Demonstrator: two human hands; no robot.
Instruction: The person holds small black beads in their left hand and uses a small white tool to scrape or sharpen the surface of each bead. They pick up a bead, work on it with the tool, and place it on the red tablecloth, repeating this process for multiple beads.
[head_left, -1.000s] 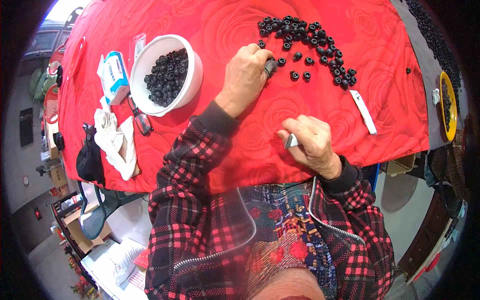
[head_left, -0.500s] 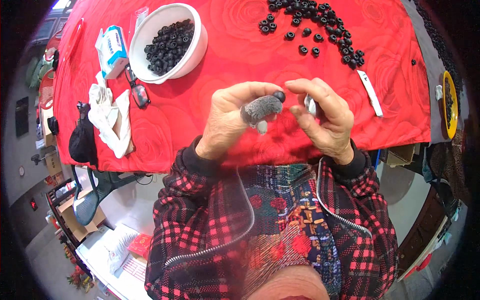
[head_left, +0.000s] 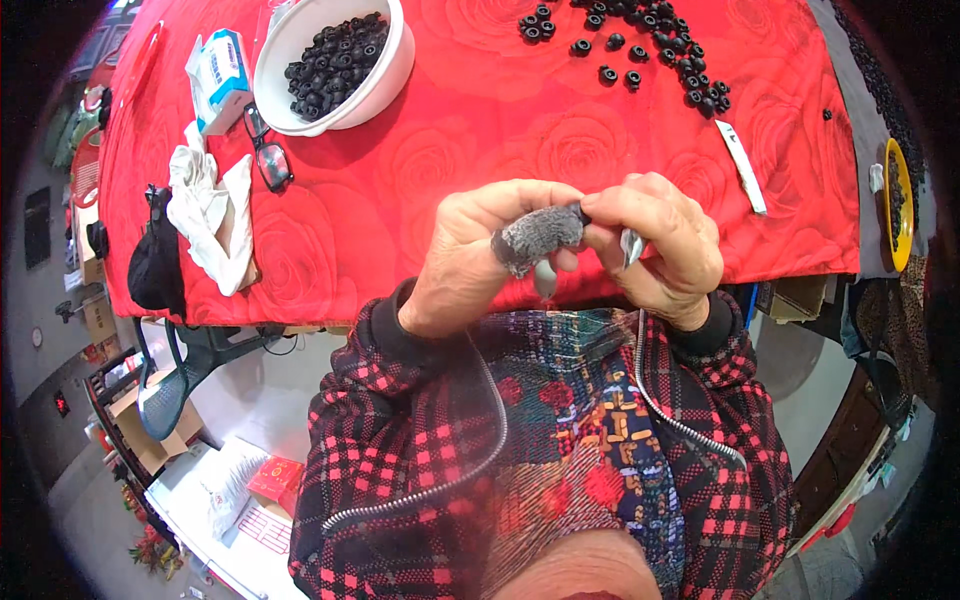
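Note:
My left hand [head_left: 465,250] pinches a small round black part [head_left: 581,210] at its fingertips. A fuzzy grey sleeve [head_left: 540,238] is wrapped round a finger of this hand, and a pale whitish thing [head_left: 545,278] shows below it, too unclear to name. My right hand [head_left: 668,240] is closed, its fingertips meeting the black part from the right. A small flat silvery piece [head_left: 632,247] sticks out between its fingers; most of it is hidden. Both hands are held up near the front edge of the red tablecloth [head_left: 440,150].
A white bowl [head_left: 400,62] of black parts stands far left, near a tissue pack [head_left: 222,80], glasses [head_left: 271,165], white gloves [head_left: 215,215] and a black cloth item [head_left: 157,260]. Loose black parts [head_left: 690,70] lie far right, by a white strip [head_left: 741,168]. A yellow dish [head_left: 907,205] sits beyond.
My right hand has moved left to meet the black part in my left hand; the two were apart before. The view has shifted slightly, with the table things sitting higher.

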